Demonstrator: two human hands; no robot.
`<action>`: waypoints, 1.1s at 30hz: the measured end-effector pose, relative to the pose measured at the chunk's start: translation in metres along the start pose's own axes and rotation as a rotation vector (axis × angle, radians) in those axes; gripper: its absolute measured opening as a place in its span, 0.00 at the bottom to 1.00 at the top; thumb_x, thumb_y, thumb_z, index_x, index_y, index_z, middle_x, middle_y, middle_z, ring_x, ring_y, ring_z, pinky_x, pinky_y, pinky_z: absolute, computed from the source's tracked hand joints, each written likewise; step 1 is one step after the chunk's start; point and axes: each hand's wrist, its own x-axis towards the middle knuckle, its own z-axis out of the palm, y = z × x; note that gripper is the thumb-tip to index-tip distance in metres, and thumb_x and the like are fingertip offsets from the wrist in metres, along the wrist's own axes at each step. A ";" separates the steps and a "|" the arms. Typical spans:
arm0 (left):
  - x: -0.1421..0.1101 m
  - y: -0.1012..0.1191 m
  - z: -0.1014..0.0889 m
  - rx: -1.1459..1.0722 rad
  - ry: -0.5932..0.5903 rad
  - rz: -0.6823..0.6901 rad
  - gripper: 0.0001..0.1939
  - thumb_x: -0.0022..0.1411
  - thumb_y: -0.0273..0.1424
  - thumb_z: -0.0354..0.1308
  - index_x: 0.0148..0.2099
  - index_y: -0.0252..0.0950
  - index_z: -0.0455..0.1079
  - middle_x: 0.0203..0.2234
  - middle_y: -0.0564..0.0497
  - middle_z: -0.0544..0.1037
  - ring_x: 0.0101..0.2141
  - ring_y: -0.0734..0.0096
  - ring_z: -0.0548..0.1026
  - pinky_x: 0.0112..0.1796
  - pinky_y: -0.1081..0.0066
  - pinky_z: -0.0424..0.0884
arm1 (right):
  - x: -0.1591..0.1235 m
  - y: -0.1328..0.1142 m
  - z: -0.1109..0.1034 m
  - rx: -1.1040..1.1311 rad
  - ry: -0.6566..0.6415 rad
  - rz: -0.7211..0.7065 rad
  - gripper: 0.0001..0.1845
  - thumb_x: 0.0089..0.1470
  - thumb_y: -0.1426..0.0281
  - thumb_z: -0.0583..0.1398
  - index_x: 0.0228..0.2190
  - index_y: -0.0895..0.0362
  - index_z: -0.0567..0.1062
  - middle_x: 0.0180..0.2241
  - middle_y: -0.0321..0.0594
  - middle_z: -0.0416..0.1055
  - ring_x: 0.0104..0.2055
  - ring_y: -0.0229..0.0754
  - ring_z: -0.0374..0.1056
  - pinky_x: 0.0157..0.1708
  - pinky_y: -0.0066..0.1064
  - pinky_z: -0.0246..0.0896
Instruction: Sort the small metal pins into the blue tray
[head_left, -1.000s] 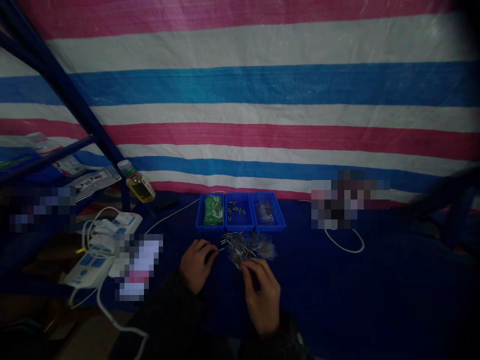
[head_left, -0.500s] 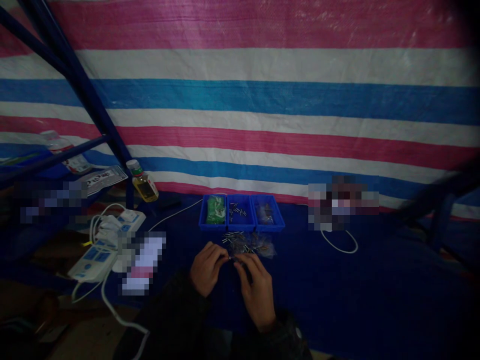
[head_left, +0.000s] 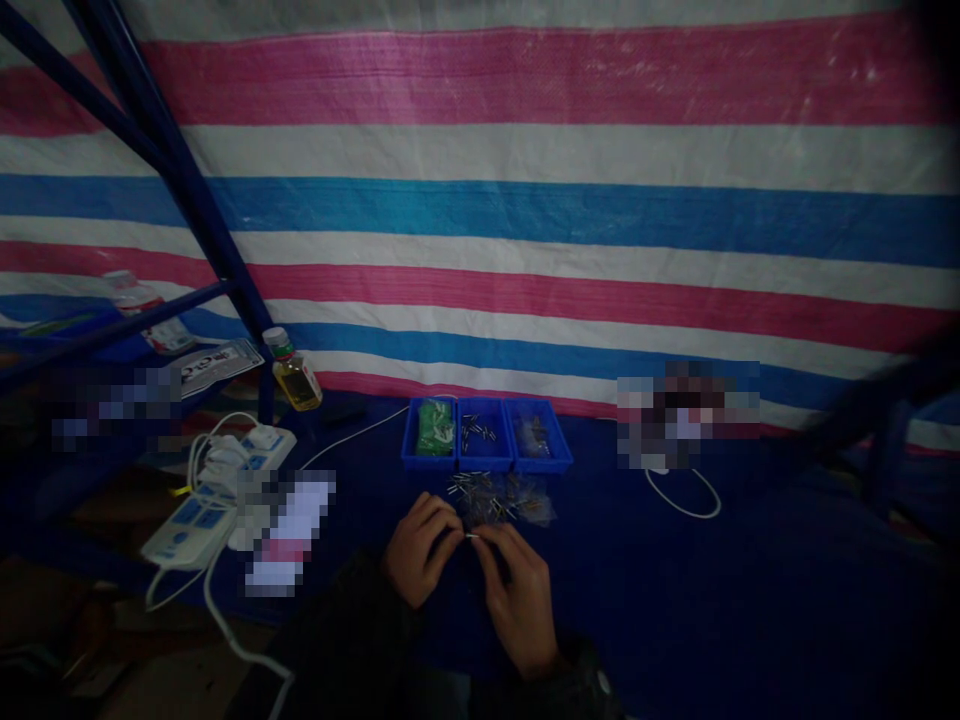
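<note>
Small piece [head_left: 471, 536]: between my left hand [head_left: 420, 550] and right hand [head_left: 519, 592], fingertips pinched on it.
Metal pins [head_left: 469, 483]: just beyond.

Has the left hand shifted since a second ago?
Yes. Judged against the blue tray holding green packaging, the left hand has moved rightward and back toward the wearer, closer to the right hand.

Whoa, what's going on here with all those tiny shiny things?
A person's left hand and right hand nearly meet, seemingly pinching a slim shiny piece between their fingertips. Just beyond lie loose thin metal pins and clear plastic bags. Behind these, three bright blue plastic trays stand in a row: a green plastic packet in the left, small metal pieces in the middle, and clear plastic packaging in the right.
</note>
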 end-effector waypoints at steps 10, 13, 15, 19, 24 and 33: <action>-0.003 -0.005 0.004 -0.132 -0.070 -0.071 0.11 0.72 0.32 0.52 0.36 0.37 0.70 0.22 0.54 0.73 0.24 0.71 0.73 0.30 0.73 0.67 | -0.003 0.002 0.003 -0.029 -0.007 -0.009 0.10 0.68 0.72 0.55 0.41 0.53 0.77 0.37 0.41 0.77 0.38 0.42 0.76 0.40 0.31 0.72; -0.004 -0.005 0.005 -0.134 -0.047 -0.080 0.10 0.72 0.31 0.53 0.37 0.36 0.72 0.23 0.53 0.75 0.25 0.71 0.75 0.31 0.73 0.67 | -0.003 0.004 0.004 -0.034 -0.012 -0.023 0.12 0.68 0.72 0.54 0.45 0.52 0.78 0.40 0.42 0.77 0.41 0.43 0.76 0.43 0.31 0.72; -0.004 -0.005 0.006 -0.114 -0.029 -0.102 0.10 0.71 0.31 0.54 0.37 0.36 0.73 0.24 0.52 0.77 0.27 0.70 0.75 0.32 0.73 0.68 | -0.004 0.006 0.004 -0.039 -0.021 -0.029 0.13 0.68 0.73 0.54 0.45 0.51 0.78 0.42 0.42 0.77 0.43 0.42 0.76 0.44 0.30 0.72; -0.007 -0.004 0.006 -0.088 -0.020 -0.131 0.09 0.70 0.30 0.56 0.36 0.36 0.75 0.27 0.51 0.78 0.30 0.69 0.76 0.35 0.72 0.68 | -0.005 0.009 0.006 -0.038 -0.037 -0.006 0.13 0.69 0.72 0.53 0.44 0.52 0.78 0.41 0.41 0.76 0.41 0.42 0.76 0.44 0.30 0.71; -0.006 -0.003 0.004 -0.100 0.012 -0.112 0.10 0.69 0.30 0.57 0.35 0.37 0.76 0.27 0.50 0.79 0.29 0.69 0.76 0.34 0.72 0.67 | -0.006 0.008 0.006 -0.039 -0.047 0.018 0.13 0.69 0.72 0.53 0.39 0.53 0.77 0.37 0.40 0.75 0.38 0.42 0.75 0.41 0.30 0.70; -0.007 -0.007 0.004 -0.087 0.014 -0.130 0.11 0.70 0.32 0.57 0.35 0.36 0.76 0.25 0.50 0.78 0.28 0.69 0.75 0.33 0.71 0.66 | -0.009 0.010 0.006 -0.043 0.017 -0.049 0.11 0.68 0.73 0.54 0.41 0.52 0.77 0.39 0.40 0.76 0.40 0.42 0.76 0.43 0.29 0.70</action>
